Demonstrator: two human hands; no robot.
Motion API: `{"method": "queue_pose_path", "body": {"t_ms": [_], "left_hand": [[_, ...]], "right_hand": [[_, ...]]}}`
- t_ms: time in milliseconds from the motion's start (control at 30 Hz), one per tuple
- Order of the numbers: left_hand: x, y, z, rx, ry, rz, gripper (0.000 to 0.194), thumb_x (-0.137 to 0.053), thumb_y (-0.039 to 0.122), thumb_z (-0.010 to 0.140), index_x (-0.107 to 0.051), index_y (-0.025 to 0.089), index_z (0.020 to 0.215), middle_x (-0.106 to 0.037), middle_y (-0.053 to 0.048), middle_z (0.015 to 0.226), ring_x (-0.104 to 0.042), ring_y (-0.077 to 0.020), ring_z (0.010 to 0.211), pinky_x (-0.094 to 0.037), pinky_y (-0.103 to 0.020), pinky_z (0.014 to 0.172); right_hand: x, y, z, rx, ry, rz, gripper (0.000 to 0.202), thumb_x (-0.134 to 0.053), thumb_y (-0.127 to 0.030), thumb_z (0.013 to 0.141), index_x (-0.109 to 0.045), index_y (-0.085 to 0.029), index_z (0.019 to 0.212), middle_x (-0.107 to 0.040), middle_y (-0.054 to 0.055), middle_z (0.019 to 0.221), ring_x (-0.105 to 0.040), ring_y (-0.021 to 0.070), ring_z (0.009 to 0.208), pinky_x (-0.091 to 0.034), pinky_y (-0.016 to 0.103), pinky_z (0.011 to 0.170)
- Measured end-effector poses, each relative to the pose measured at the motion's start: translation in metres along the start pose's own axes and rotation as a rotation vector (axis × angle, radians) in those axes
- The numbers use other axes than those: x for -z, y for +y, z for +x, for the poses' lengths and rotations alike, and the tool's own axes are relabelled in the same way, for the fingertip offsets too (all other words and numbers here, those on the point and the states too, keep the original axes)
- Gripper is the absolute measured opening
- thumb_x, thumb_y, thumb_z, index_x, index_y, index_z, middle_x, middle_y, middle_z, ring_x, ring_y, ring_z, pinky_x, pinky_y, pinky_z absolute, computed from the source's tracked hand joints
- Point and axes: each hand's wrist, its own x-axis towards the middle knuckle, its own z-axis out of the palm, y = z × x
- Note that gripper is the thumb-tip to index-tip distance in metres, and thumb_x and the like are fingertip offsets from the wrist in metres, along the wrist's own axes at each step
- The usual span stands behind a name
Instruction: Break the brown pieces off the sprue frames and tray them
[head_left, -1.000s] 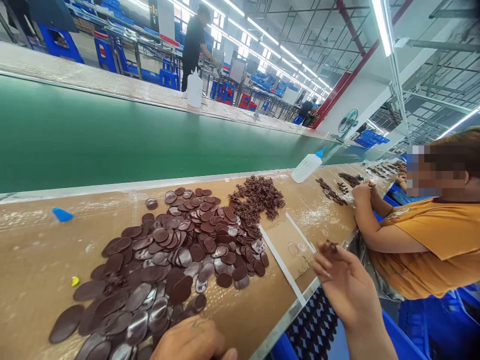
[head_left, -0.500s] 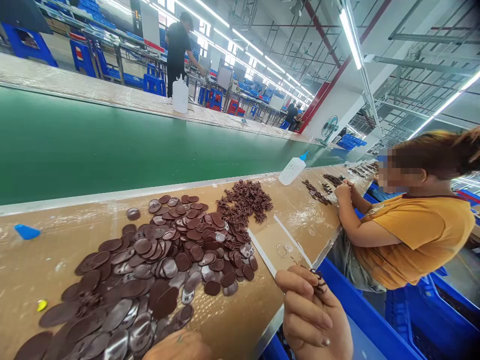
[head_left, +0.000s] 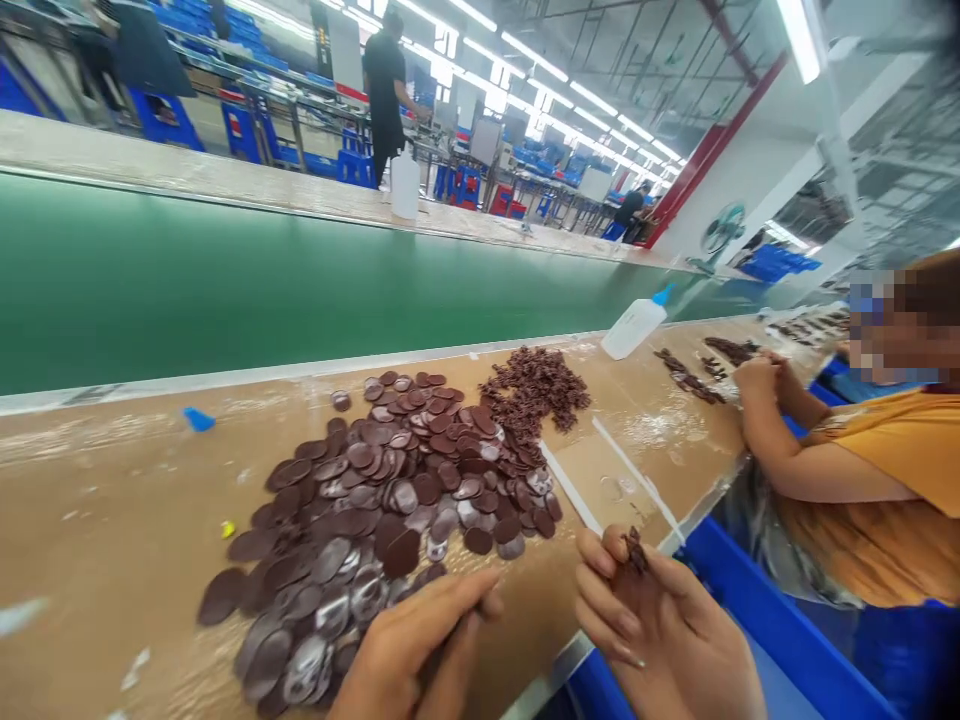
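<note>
My right hand (head_left: 675, 625) is raised at the table's near edge, its thumb and fingertips pinching a small dark brown twisted piece (head_left: 635, 550). To its left, my left hand (head_left: 420, 645) hovers over the near side of a wide heap of flat brown oval discs (head_left: 427, 487). The left fingers are pressed together, and what lies between them, if anything, is hidden. Some of the discs are shiny and some matt. Against the heap's far right side lies a pile of small, curly brown pieces (head_left: 536, 395).
A white bottle with a blue tip (head_left: 636, 325) lies by the green belt (head_left: 300, 290). Another white bottle (head_left: 405, 187) stands beyond it. A blue cap (head_left: 199, 419) rests at left. Blue bins (head_left: 750, 620) sit below the edge. A person in orange (head_left: 870, 470) works at right.
My left hand has risen into view from the bottom edge and come closer to my right hand. The right hand still pinches the brown piece. The whole view has shifted left.
</note>
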Motion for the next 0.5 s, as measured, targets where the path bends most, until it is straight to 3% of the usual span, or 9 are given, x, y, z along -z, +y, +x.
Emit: {"method": "queue_pose_path", "body": {"t_ms": [100, 233, 367, 500], "left_hand": [[-0.002, 0.008, 0.002, 0.281, 0.049, -0.28, 0.037, -0.051, 0.019, 0.097, -0.06, 0.033, 0.131, -0.074, 0.001, 0.104, -0.066, -0.0066, 0.067, -0.054, -0.013, 0.066], [-0.008, 0.016, 0.006, 0.514, 0.128, -0.627, 0.025, -0.06, 0.032, 0.095, -0.065, 0.023, 0.118, -0.074, -0.004, 0.105, -0.068, -0.0115, 0.075, -0.056, -0.019, 0.069], [-0.008, 0.02, 0.01, 0.61, 0.093, -0.831, 0.032, -0.068, 0.043, 0.091, -0.062, 0.019, 0.111, -0.074, -0.008, 0.105, -0.072, -0.0203, 0.089, -0.059, -0.03, 0.079], [-0.002, 0.014, 0.01, 0.57, 0.064, -0.665, 0.022, -0.067, 0.042, 0.091, -0.069, 0.02, 0.094, -0.071, -0.008, 0.111, -0.065, -0.0202, 0.106, -0.05, -0.027, 0.09]], "right_hand": [[0.003, 0.014, -0.004, -0.011, 0.057, -0.198, 0.019, -0.07, -0.035, 0.087, -0.069, -0.016, 0.085, -0.049, -0.001, 0.076, -0.03, 0.0045, 0.05, -0.031, 0.019, 0.046], [0.004, 0.031, -0.006, -0.068, -0.03, -0.267, 0.023, -0.076, -0.04, 0.082, -0.071, -0.017, 0.086, -0.046, -0.004, 0.062, -0.027, 0.0036, 0.045, -0.024, 0.018, 0.043], [-0.01, 0.042, -0.005, -0.093, 0.014, -0.268, 0.03, -0.086, -0.043, 0.072, -0.07, -0.017, 0.079, -0.053, -0.004, 0.057, -0.033, 0.0016, 0.041, -0.027, 0.018, 0.044], [-0.021, 0.044, -0.004, -0.088, 0.025, -0.248, 0.034, -0.09, -0.044, 0.067, -0.07, -0.016, 0.073, -0.056, -0.003, 0.056, -0.036, 0.0011, 0.04, -0.026, 0.017, 0.043]]}}
